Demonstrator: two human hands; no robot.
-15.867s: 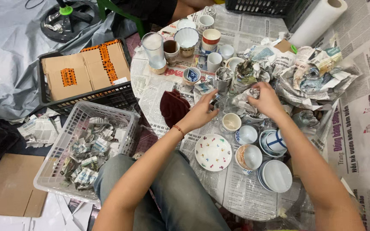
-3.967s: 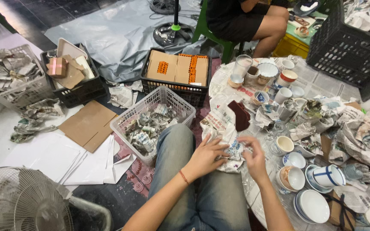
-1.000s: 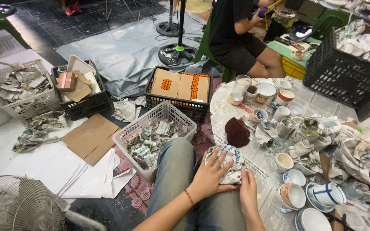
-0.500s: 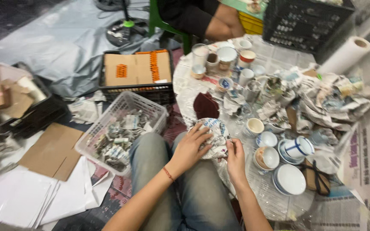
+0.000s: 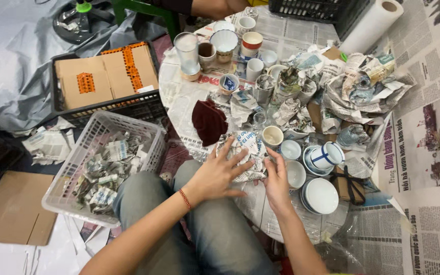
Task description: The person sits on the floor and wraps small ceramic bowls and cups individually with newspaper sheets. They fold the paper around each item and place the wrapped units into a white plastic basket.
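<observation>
A flat bundle wrapped in newspaper (image 5: 247, 145) lies at the near edge of a round low table (image 5: 176, 97) covered in newsprint. My left hand (image 5: 216, 172) presses flat on the bundle's left side with fingers spread. My right hand (image 5: 277, 176) holds its right edge, fingers curled against the paper. What is inside the wrapping is hidden. A dark red cloth (image 5: 209, 121) lies just beyond the bundle.
Several small cups and bowls (image 5: 318, 195) stand right of my hands, crumpled newspaper (image 5: 358, 91) behind them. A white basket of wrapped items (image 5: 105, 165) sits left of my knee, a black crate with cardboard boxes (image 5: 103, 76) beyond. A paper towel roll (image 5: 370, 25) lies far right.
The view has swung from the room back down to the table. My hands stay on the newspaper bundle, pressing the paper around it; half a second ago the left hand cupped it more loosely.
</observation>
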